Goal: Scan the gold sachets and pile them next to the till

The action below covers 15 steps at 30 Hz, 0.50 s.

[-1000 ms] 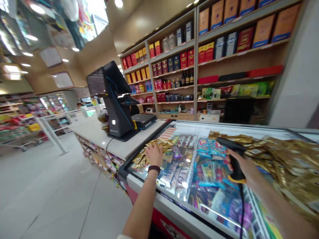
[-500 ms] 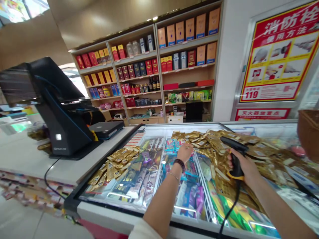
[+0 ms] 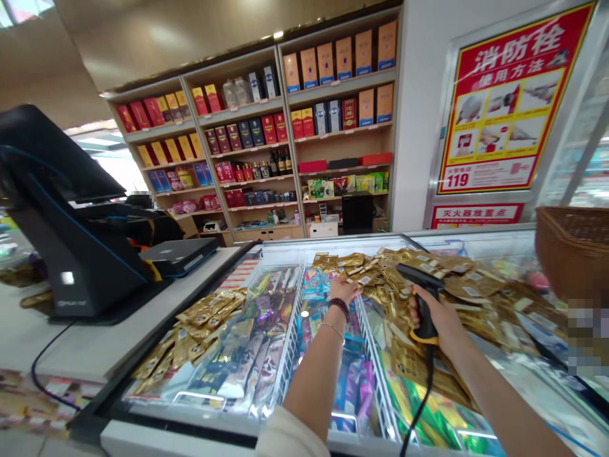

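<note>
Print on the gold sachets (image 3: 457, 285) is too small to read; a pixelated patch (image 3: 587, 330) blurs the right edge.

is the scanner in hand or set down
In hand: the right hand grips the black handheld barcode scanner by its handle, held up with its cable hanging below.

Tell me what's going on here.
At a shop's display freezer, the right hand grips a black handheld barcode scanner above heaped gold sachets. The left hand reaches down at the edge of those sachets, over colourful packets in a wire-divided bin. A black point-of-sale terminal stands on the counter to the left.
</note>
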Each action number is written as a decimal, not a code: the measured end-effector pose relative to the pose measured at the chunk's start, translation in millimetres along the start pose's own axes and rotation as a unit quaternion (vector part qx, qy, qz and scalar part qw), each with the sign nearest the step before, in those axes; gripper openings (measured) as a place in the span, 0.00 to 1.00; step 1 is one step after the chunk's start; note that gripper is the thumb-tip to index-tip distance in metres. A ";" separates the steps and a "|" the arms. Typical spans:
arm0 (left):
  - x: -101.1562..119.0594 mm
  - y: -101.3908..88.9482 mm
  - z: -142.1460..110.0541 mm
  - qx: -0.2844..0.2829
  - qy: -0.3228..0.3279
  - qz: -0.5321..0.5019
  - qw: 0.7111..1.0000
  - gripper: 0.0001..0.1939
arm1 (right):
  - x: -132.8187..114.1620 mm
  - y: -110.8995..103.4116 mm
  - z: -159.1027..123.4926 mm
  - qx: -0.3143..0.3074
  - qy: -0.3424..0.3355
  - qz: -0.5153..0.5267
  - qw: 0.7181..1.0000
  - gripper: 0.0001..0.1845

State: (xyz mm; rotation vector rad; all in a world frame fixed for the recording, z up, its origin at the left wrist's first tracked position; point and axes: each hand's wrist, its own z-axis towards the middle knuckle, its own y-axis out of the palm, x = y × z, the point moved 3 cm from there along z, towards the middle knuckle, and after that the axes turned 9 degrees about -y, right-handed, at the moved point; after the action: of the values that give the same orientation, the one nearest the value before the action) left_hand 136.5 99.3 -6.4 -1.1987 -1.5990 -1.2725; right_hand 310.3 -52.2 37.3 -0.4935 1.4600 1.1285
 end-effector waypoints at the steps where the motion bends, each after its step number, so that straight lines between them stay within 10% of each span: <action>1: 0.9 -7.6 -4.1 -0.001 -0.008 0.006 1.000 0.17 | -0.6 0.5 -0.5 0.001 -0.001 -0.004 1.000 0.20; 9: 18.4 -100.2 -46.4 0.021 0.013 0.027 0.999 0.14 | 0.4 13.4 -10.7 -0.049 -0.024 -0.053 0.997 0.18; 15: 33.6 -142.5 -58.6 0.042 0.079 -0.047 0.995 0.12 | 9.4 63.6 -38.6 -0.141 -0.048 -0.089 0.985 0.23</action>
State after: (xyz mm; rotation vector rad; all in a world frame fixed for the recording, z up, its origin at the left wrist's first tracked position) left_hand -9.4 39.8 -0.3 -0.9572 -1.5925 -1.3130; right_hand 235.8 -53.7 46.3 -0.7423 1.1540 1.2034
